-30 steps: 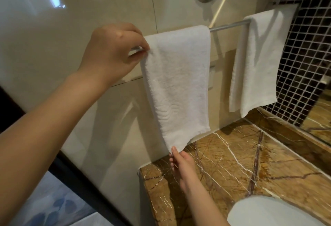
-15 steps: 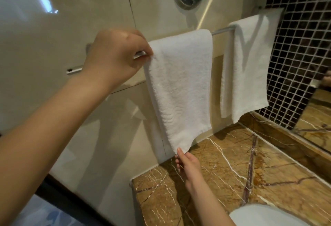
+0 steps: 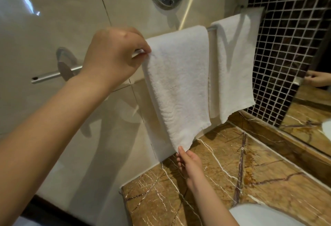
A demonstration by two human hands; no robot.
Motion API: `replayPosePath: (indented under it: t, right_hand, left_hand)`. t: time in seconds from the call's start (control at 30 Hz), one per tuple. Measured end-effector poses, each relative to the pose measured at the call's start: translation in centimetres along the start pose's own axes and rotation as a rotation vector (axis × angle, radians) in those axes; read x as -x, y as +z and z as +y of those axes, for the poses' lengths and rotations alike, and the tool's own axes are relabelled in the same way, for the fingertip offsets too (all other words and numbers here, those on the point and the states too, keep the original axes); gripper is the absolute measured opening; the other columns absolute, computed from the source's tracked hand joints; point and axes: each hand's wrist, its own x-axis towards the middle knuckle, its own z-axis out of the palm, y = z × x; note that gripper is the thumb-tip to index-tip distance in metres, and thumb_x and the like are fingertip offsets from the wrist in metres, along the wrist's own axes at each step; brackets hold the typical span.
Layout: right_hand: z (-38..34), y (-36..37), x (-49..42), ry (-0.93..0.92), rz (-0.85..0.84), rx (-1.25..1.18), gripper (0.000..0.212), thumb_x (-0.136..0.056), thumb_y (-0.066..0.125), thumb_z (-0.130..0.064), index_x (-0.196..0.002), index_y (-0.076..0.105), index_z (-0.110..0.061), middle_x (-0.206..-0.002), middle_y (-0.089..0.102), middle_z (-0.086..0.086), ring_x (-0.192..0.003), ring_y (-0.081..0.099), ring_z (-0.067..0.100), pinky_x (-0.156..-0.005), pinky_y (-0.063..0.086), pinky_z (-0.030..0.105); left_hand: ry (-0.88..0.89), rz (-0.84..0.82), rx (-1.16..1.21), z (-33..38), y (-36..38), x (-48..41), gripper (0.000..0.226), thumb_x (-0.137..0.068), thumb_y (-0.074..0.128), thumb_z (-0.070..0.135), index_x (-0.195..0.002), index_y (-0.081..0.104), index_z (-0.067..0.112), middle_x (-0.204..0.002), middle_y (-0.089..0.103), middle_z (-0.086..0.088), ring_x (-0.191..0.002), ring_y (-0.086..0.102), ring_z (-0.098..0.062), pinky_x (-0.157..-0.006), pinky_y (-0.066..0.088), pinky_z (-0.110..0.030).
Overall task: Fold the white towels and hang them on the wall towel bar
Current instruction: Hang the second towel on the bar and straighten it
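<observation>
Warm, fairly bright light is coming from above, flaring into glare on the glossy wall tiles [image 3: 53,28] at upper left, while the white towel [image 3: 179,82] is casting a soft shadow onto them. The wide lens is bowing the towel bar [image 3: 52,75] and stretching the left edge, and fine detail is looking slightly soft.

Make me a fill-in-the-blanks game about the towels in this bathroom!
The near towel and far towel are both coloured ___.
The left hand pinches the near towel's ___ edge at the towel bar.
The right hand touches its ___ corner.
The countertop's colour is ___.
Missing: white, top, bottom, brown.
</observation>
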Motion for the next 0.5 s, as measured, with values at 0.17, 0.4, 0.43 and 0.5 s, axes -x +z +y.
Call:
replayPosePath:
  t: [0.17, 0.4, 0.43, 0.5]
  right_hand:
    - [-0.2, -0.5, -0.6, 0.009, 0.019, -0.016, 0.020, -0.086, 0.066, -0.026, -0.084, 0.066, -0.007, -0.063, 0.059, -0.001, -0.056, 0.049, 0.009, -0.053, 0.043, 0.016]
    - [-0.7, -1.1, -1.2, 0.018, 0.035, -0.062, 0.019, -0.085, 0.067, -0.026, -0.085, 0.067, -0.007, -0.065, 0.060, -0.002, -0.058, 0.049, 0.009, -0.052, 0.042, 0.016]
    - [-0.8, -1.2, -1.3, 0.020, 0.039, -0.063, 0.019, -0.085, 0.067, -0.026, -0.085, 0.066, -0.007, -0.064, 0.060, -0.001, -0.057, 0.049, 0.009, -0.051, 0.042, 0.016]
    - [-1.0, -1.5, -1.4, 0.011, 0.053, -0.057, 0.019, -0.086, 0.067, -0.026, -0.084, 0.066, -0.007, -0.064, 0.059, -0.001, -0.056, 0.048, 0.009, -0.049, 0.041, 0.015]
  left_hand:
    - [0.010, 0.019, 0.006, 0.4, 0.7, -0.6, 0.015, -0.078, 0.064, 0.011, -0.088, 0.076, 0.011, -0.090, 0.072, -0.009, -0.079, 0.068, -0.032, -0.068, 0.054, -0.042]
    - [-0.004, 0.031, 0.023, 1.0, 1.7, -1.5, 0.017, -0.077, 0.064, 0.014, -0.089, 0.076, 0.012, -0.091, 0.073, -0.008, -0.081, 0.068, -0.030, -0.070, 0.053, -0.039]
    - [-0.006, 0.037, 0.024, 1.1, 1.8, -1.6, 0.017, -0.077, 0.064, 0.013, -0.089, 0.076, 0.012, -0.091, 0.073, -0.008, -0.081, 0.068, -0.030, -0.070, 0.053, -0.038]
    - [-0.010, 0.041, 0.028, 1.3, 2.1, -1.8, 0.017, -0.077, 0.065, 0.012, -0.089, 0.076, 0.012, -0.091, 0.073, -0.007, -0.081, 0.068, -0.030, -0.070, 0.053, -0.038]
